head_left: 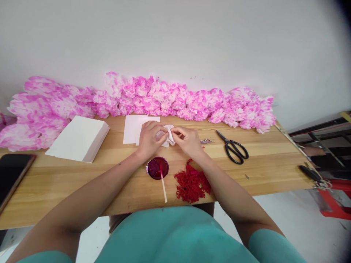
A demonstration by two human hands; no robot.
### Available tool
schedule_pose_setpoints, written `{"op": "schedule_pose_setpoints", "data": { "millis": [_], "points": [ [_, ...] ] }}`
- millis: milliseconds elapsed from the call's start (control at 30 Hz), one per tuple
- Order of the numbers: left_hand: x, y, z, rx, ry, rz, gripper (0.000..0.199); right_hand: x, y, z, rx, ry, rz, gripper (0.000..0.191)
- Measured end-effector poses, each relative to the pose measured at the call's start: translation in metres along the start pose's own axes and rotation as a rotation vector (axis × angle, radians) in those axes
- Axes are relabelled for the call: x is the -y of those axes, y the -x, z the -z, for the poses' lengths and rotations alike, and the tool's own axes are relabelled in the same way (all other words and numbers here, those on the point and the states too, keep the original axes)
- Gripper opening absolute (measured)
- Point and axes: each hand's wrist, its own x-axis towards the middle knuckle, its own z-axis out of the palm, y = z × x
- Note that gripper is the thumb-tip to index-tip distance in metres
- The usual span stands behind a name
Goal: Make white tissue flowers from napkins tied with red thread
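Between my two hands is a crumpled piece of white paper (170, 136), pinched from both sides. My left hand (152, 137) has its fingers closed on the paper's left side, and my right hand (188, 140) grips the right side with thumb and forefinger. Flat white sheets (133, 128) lie partly under my left hand. Just below the hands stands a small dish of dark magenta dye (154, 168), with a pale stick (163, 187) resting in it. A tangle of red yarn (190, 182) lies beside my right forearm.
A stack of white paper (79, 137) sits to the left, near a phone (13, 173). Pink and white paper flowers (164, 96) line the wall. Black-handled scissors (233, 148) lie to the right. Keys with a black holder (312, 173) rest at the wooden table's (274, 168) right edge.
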Motion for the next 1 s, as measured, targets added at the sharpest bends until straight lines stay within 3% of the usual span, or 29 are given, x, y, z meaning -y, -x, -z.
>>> {"op": "schedule_pose_setpoints", "data": {
  "millis": [200,1000],
  "points": [
    [0.0009,0.0008,-0.0010,0.002,-0.001,-0.037,0.003,0.0002,0.0021,-0.0015,-0.018,0.172,0.093,0.014],
    [-0.0019,0.0006,0.0009,0.010,0.012,-0.029,0.009,0.0037,0.0006,0.0006,-0.053,0.207,0.114,0.015]
  ]
}}
